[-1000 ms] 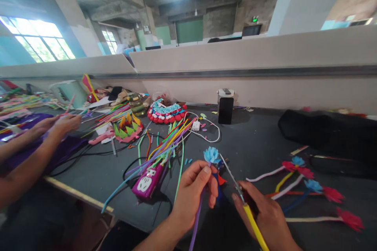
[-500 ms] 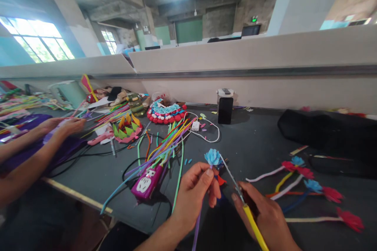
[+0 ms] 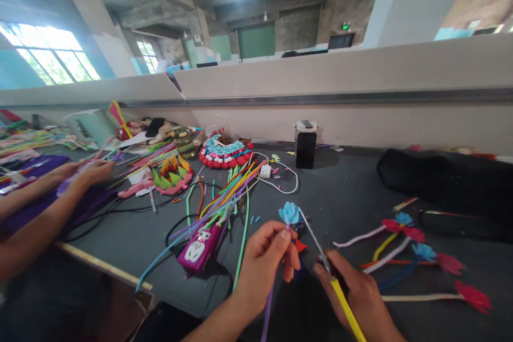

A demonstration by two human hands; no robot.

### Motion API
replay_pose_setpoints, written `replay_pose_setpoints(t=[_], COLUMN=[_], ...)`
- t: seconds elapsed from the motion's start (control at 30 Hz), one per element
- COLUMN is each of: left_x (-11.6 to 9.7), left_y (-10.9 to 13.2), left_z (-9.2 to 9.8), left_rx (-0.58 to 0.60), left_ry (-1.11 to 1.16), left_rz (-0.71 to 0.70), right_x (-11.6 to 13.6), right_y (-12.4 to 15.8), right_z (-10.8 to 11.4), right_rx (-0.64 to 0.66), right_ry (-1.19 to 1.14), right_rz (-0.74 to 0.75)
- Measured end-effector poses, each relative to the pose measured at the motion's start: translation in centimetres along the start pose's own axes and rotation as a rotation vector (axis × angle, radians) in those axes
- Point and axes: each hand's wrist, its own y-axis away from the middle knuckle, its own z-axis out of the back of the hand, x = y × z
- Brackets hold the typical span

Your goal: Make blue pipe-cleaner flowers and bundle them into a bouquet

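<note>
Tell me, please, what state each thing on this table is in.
Left hand, shut on blue flower stem.
Right hand, shut on scissors.
Scissors, blades look closed, tip beside the flower.
Pink case, lying flat, pipe cleaners sticking out.
Finished flowers, lying flat.
Black device, upright.

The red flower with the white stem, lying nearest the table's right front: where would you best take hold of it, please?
Pinch the white stem about midway, coming straight down from above. The red flower lies flat on the dark table, its stem bare and apart from the other flowers, while the frilly head would likely crush.
</note>
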Motion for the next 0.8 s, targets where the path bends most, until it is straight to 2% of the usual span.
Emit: replay_pose_setpoints(t=[0.33,0.47,0.8], left_x=[0.07,-0.03,-0.11], left_y=[-0.23,-0.44,-0.44], left_z=[0.17,0.44,0.7], left_rx=[-0.023,-0.059,-0.12], left_ry=[0.008,0.033,0.076], left_rz=[0.004,-0.009,-0.03], right_x=[-0.52,-0.74,-0.5], right_y=[-0.62,-0.58,-0.16], right_z=[0.04,0.21,0.34], right_rx=[-0.111,-0.097,-0.221], right_ry=[-0.019,0.048,0.349], right_rz=[-0.116,-0.13,0.114])
